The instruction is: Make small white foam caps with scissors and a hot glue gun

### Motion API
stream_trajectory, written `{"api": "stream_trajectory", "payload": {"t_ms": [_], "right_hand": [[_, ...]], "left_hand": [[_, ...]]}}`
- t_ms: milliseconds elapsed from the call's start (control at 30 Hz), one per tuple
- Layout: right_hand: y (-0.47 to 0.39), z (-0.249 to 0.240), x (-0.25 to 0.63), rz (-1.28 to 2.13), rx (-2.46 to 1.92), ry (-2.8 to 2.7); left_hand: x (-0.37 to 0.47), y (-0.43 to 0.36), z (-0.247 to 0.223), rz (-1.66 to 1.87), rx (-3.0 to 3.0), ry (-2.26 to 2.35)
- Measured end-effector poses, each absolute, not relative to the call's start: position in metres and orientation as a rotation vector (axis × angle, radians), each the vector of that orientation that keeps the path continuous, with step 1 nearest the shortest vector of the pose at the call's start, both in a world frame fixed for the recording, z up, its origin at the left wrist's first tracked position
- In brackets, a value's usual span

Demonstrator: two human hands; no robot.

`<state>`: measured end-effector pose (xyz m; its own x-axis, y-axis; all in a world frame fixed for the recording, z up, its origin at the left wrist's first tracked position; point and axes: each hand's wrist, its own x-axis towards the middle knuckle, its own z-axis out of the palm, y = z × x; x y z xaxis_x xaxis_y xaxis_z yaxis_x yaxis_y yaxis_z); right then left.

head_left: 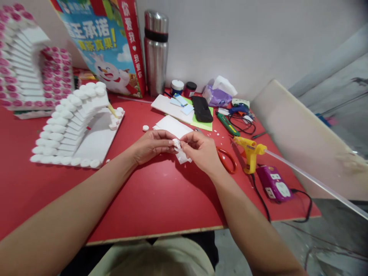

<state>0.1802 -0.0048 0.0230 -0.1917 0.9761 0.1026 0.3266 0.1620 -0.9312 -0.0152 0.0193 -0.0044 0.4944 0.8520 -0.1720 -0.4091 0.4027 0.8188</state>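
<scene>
My left hand (156, 145) and my right hand (199, 149) meet above the middle of the red table. Between their fingertips is a small crumpled white tissue (183, 156), its loose end hanging down. Both hands are closed in a pinch on it. To the left stands a white model staircase (71, 130) edged with round white pieces. One loose white round piece (145, 128) lies near my left hand. White sheets (172, 126) lie just behind my fingers. By my right wrist are orange-red scissor handles (227, 160), with the blades mostly hidden.
On the right are a yellow glue gun (249, 151) with a long glue stick, a purple power socket (274, 184) and a green-handled tool (227, 123). Behind stand a steel flask (156, 57), a purple tissue pack (217, 95) and a printed bag (106, 46). A pink-and-white model (25, 73) stands far left.
</scene>
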Motion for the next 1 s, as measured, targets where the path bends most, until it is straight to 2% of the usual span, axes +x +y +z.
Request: {"api": "stream_trajectory", "payload": {"t_ms": [433,1000], "right_hand": [[-0.0052,0.0161,0.1791,0.801,-1.239,-1.779],[-0.0077,0.0151,0.1762,0.667,-1.160,-1.813]], "left_hand": [[-0.0145,0.0196,-0.0053,0.865,0.820,0.654],[-0.0147,0.0183,-0.0055,0.905,0.817,0.703]]}}
